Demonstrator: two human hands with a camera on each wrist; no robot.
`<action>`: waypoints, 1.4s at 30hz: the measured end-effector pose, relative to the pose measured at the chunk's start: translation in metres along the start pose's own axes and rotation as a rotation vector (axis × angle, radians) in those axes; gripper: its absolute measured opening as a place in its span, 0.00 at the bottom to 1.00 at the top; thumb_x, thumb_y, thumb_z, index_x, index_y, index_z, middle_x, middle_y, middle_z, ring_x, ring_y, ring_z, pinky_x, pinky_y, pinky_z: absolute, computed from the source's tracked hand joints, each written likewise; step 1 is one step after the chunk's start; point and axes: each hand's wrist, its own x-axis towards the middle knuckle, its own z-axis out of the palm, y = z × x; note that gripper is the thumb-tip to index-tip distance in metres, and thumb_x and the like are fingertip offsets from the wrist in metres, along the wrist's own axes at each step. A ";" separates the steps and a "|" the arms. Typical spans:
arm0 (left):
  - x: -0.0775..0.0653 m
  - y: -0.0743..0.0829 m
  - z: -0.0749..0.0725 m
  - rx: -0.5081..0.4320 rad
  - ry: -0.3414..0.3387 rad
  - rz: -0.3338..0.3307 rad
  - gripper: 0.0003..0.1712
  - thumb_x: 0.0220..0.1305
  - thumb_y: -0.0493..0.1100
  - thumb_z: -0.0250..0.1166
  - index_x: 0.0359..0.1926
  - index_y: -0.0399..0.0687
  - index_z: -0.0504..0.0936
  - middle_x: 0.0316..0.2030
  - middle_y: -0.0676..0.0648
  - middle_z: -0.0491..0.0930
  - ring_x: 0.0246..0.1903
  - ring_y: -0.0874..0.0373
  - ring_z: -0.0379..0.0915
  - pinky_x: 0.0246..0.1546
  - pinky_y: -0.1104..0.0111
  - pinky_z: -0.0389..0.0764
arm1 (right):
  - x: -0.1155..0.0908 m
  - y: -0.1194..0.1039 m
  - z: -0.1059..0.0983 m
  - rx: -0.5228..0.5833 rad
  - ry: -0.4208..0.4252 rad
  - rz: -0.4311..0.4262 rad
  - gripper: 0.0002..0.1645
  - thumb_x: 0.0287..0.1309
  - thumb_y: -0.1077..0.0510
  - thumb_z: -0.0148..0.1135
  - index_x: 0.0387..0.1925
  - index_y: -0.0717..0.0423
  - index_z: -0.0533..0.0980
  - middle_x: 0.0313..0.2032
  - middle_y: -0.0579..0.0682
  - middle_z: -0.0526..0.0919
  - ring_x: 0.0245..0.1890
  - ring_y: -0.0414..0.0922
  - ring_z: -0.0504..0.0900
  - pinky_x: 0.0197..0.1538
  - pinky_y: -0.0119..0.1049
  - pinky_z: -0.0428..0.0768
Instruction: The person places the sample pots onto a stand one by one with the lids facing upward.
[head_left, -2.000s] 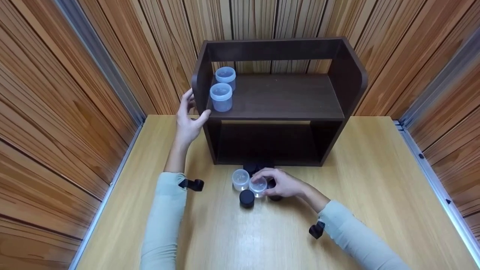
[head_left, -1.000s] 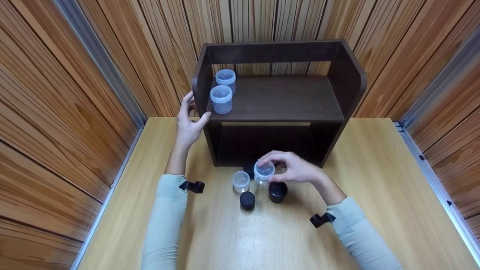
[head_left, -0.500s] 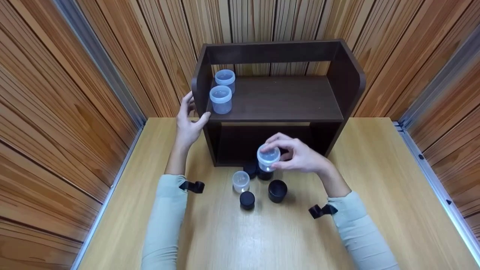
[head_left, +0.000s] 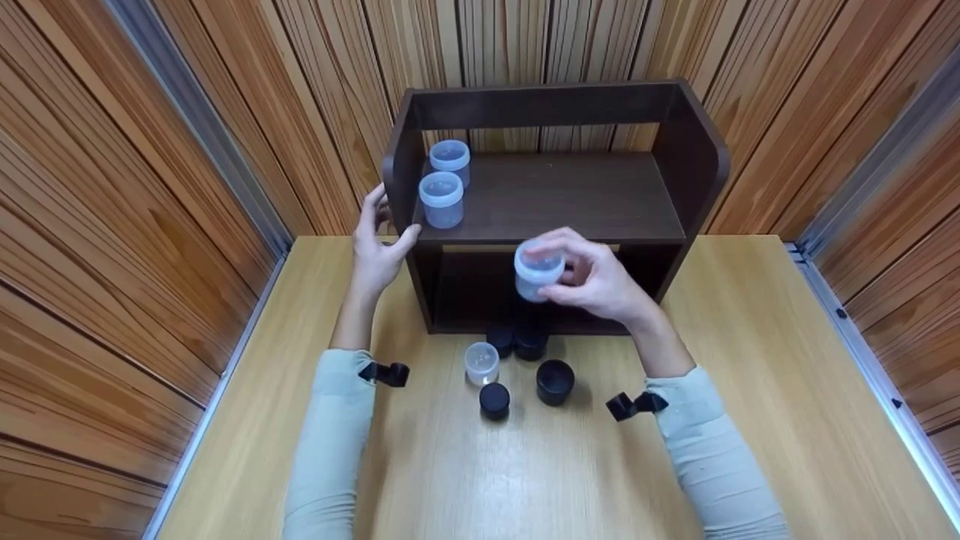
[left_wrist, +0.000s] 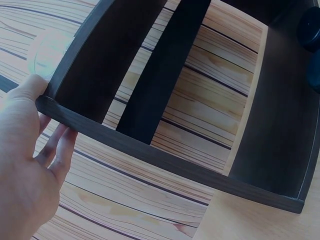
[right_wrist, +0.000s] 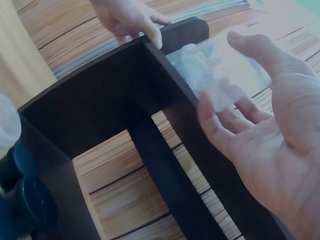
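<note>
My right hand (head_left: 600, 285) holds a clear plastic jar (head_left: 534, 285) by its rim, thumb on the near side and fingers across the far side. The jar hangs in front of the lower opening of a dark brown two-tier shelf (head_left: 570, 199). With the thumb on the front edge and fingers behind the side panel, my left hand (head_left: 377, 251) grips the shelf's left side. Two similar jars stand at the upper tier's left end, one jar (head_left: 442, 206) before the other jar (head_left: 450, 161). In the right wrist view the held jar is pale and washed out.
One more clear jar (head_left: 481, 365) stands on the wooden table (head_left: 450, 480). Around it are a small black jar (head_left: 494, 401), a wider black container (head_left: 555, 384) and two black containers (head_left: 531, 345) by the shelf's front edge. Wood-patterned walls (head_left: 150, 225) enclose the table.
My right hand has lifted the clear jar off the table and brought it up and forward to the shelf. The left hand has kept its grip on the side panel.
</note>
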 end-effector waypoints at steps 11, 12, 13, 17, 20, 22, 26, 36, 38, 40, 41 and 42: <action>0.000 -0.003 0.000 -0.006 -0.003 0.009 0.40 0.69 0.33 0.73 0.79 0.41 0.71 0.70 0.34 0.80 0.63 0.41 0.78 0.40 0.75 0.79 | 0.033 -0.015 0.004 0.026 0.180 -0.026 0.34 0.60 0.79 0.73 0.67 0.79 0.75 0.62 0.41 0.84 0.58 0.43 0.87 0.61 0.35 0.90; 0.000 -0.003 -0.001 -0.009 -0.003 0.007 0.41 0.68 0.33 0.73 0.79 0.41 0.71 0.70 0.34 0.80 0.63 0.41 0.78 0.39 0.75 0.80 | 0.035 -0.015 0.004 0.028 0.192 -0.024 0.34 0.60 0.79 0.72 0.68 0.78 0.75 0.62 0.41 0.85 0.58 0.42 0.87 0.60 0.34 0.90; 0.000 -0.003 0.000 -0.012 -0.004 0.003 0.41 0.68 0.33 0.74 0.80 0.41 0.71 0.70 0.34 0.80 0.63 0.41 0.78 0.38 0.75 0.80 | 0.037 -0.015 0.003 0.027 0.205 -0.023 0.34 0.59 0.79 0.72 0.68 0.78 0.74 0.61 0.41 0.85 0.58 0.42 0.87 0.60 0.34 0.90; -0.001 -0.002 0.000 -0.011 -0.010 -0.006 0.41 0.68 0.33 0.74 0.80 0.42 0.71 0.70 0.34 0.79 0.64 0.42 0.78 0.35 0.76 0.81 | 0.046 -0.015 -0.001 0.034 0.276 -0.013 0.35 0.60 0.79 0.72 0.68 0.76 0.75 0.59 0.43 0.87 0.57 0.42 0.86 0.56 0.32 0.90; -0.001 -0.001 -0.001 -0.002 -0.011 0.000 0.41 0.69 0.33 0.74 0.80 0.42 0.71 0.70 0.34 0.79 0.64 0.42 0.78 0.40 0.75 0.81 | 0.053 -0.016 -0.003 0.029 0.329 -0.009 0.34 0.60 0.78 0.73 0.69 0.74 0.77 0.58 0.45 0.87 0.57 0.42 0.86 0.54 0.30 0.90; -0.001 -0.001 -0.001 0.002 -0.008 0.005 0.41 0.69 0.33 0.74 0.80 0.42 0.71 0.70 0.34 0.80 0.64 0.41 0.78 0.43 0.74 0.81 | 0.057 -0.017 -0.005 0.027 0.351 -0.009 0.35 0.60 0.78 0.73 0.69 0.73 0.77 0.59 0.46 0.87 0.58 0.42 0.86 0.55 0.30 0.90; 0.000 -0.001 -0.001 0.004 -0.004 0.004 0.41 0.69 0.33 0.74 0.80 0.43 0.71 0.69 0.35 0.80 0.64 0.41 0.78 0.40 0.74 0.82 | 0.064 -0.018 -0.009 -0.010 0.361 -0.012 0.34 0.60 0.77 0.74 0.69 0.71 0.78 0.61 0.46 0.86 0.60 0.42 0.85 0.58 0.31 0.89; -0.001 -0.003 0.000 -0.011 -0.002 0.006 0.40 0.68 0.33 0.73 0.79 0.41 0.71 0.69 0.32 0.80 0.63 0.39 0.78 0.34 0.77 0.81 | 0.084 -0.022 -0.015 -0.066 0.322 -0.034 0.32 0.62 0.76 0.74 0.68 0.71 0.79 0.63 0.49 0.86 0.62 0.41 0.84 0.59 0.31 0.89; 0.000 -0.002 0.001 -0.009 -0.001 0.010 0.40 0.68 0.34 0.73 0.79 0.41 0.71 0.69 0.33 0.81 0.63 0.40 0.79 0.34 0.77 0.81 | 0.089 -0.021 -0.014 -0.068 0.330 -0.037 0.32 0.62 0.76 0.74 0.68 0.71 0.79 0.63 0.51 0.86 0.62 0.41 0.84 0.58 0.31 0.89; 0.000 -0.002 0.001 -0.007 0.001 0.015 0.40 0.68 0.34 0.74 0.79 0.41 0.72 0.69 0.33 0.81 0.63 0.41 0.79 0.37 0.76 0.81 | 0.093 -0.019 -0.013 -0.064 0.337 -0.039 0.31 0.62 0.76 0.74 0.67 0.71 0.80 0.63 0.53 0.86 0.61 0.41 0.85 0.57 0.31 0.90; 0.000 -0.002 0.001 -0.006 0.002 0.018 0.40 0.68 0.34 0.74 0.79 0.41 0.72 0.69 0.33 0.81 0.63 0.41 0.79 0.37 0.76 0.81 | 0.095 -0.018 -0.013 -0.065 0.340 -0.041 0.31 0.62 0.76 0.74 0.67 0.71 0.80 0.63 0.54 0.87 0.61 0.40 0.85 0.56 0.31 0.90; 0.000 -0.003 0.000 -0.009 0.003 0.020 0.40 0.67 0.34 0.74 0.79 0.40 0.72 0.69 0.33 0.81 0.63 0.41 0.80 0.37 0.76 0.81 | 0.098 -0.017 -0.012 -0.065 0.343 -0.042 0.31 0.63 0.75 0.74 0.67 0.72 0.79 0.63 0.54 0.87 0.60 0.40 0.85 0.56 0.31 0.90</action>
